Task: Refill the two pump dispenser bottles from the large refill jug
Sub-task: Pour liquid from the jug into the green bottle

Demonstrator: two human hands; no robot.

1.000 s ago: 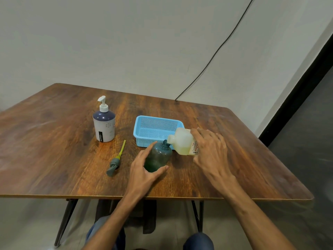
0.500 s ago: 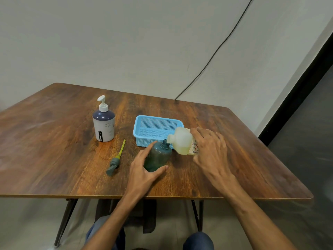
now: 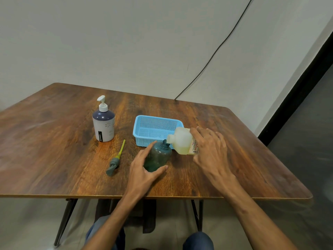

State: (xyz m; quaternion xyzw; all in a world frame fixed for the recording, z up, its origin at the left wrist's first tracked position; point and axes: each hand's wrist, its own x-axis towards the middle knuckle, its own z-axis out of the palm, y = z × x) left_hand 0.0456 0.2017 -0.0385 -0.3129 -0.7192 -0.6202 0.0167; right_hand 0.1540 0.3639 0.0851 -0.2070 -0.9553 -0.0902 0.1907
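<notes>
**remote_op:** On the head cam feed I've got the left hand [image 3: 144, 170] wrapped round the green bottle [image 3: 158, 156], thumb on one side and forefinger up the other. The bottle stands upright just below the centre of the frame, cap off, neck open. The right hand [image 3: 210, 152] grips the refill jug [image 3: 182, 141] by its labelled end, fingers curled over the top. The jug is tipped almost flat, with its mouth pointing left and right at the green bottle's neck. Yellowish liquid sits along its lower side. I can't tell whether anything is actually running out.

**benchlurker:** Where's the second dispenser?

**remote_op:** The white pump bottle [image 3: 104, 126] is left of centre, upright, with its pump screwed on and well apart from both hands. A loose pump [image 3: 114, 162] lies flat on the table [image 3: 54, 141] between the two bottles, grey head toward the bottom of the frame and yellow-green tube pointing up.

**benchlurker:** And the blue thing?

**remote_op:** That's the blue basket [image 3: 155, 121], just above the green bottle. The jug overlaps its right corner in my view, and I can't say if they touch. A cable [image 3: 216, 49] runs down the wall at upper right.
</notes>
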